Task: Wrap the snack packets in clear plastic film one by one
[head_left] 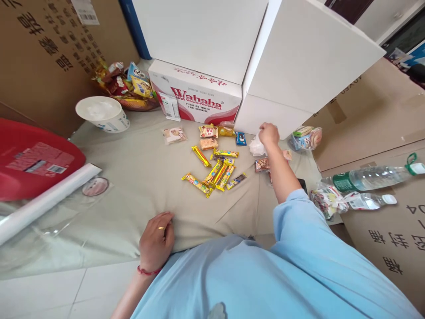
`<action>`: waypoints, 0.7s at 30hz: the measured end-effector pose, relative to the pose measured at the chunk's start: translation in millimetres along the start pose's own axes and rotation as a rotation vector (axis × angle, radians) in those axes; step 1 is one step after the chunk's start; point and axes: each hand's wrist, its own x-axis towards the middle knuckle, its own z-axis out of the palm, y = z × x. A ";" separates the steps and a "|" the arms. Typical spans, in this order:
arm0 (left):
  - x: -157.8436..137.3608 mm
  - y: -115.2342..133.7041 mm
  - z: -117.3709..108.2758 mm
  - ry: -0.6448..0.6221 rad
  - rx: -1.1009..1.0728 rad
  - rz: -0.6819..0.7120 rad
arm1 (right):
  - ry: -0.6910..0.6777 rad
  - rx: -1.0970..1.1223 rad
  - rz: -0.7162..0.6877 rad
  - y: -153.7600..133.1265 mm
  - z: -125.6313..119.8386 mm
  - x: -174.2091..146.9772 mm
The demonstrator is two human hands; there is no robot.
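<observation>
My right hand (268, 134) reaches out over the table and grips a crumpled white plastic bag (256, 146) between its fingers. Beside my right forearm lies a brown snack packet (262, 165), and a small blue packet (241, 138) is left of the bag. Near the table's front edge rests my left hand (157, 239), fingers loosely curled together and nothing in them. Several yellow-wrapped snack bars (219, 173) lie in a loose group between my hands. Behind them are a red-and-white packet (208, 131), a yellow packet (226, 131) and a pale wrapped snack (174, 135).
A white-and-red Wahaha carton (199, 99) stands at the back beside tall white boxes (275, 106). At left are a paper tub (102, 114), a snack-filled basket (136, 104), a red container (36, 159) and a white roll (49, 201). Plastic bottles (375, 177) lie at right.
</observation>
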 end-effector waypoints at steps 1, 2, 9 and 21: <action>-1.0 -0.4 0.2 0.012 -0.004 -0.010 | 0.046 0.044 0.050 14.8 -8.4 3.7; -1.6 -0.7 0.6 0.025 -0.005 -0.014 | 0.083 0.074 0.087 31.4 -17.7 6.5; 0.8 -2.3 5.7 0.036 0.023 0.044 | -0.109 0.212 0.139 114.6 -32.1 -13.3; -0.3 15.9 -21.4 0.069 -0.236 -0.402 | -0.064 0.789 0.165 103.4 -21.3 -56.1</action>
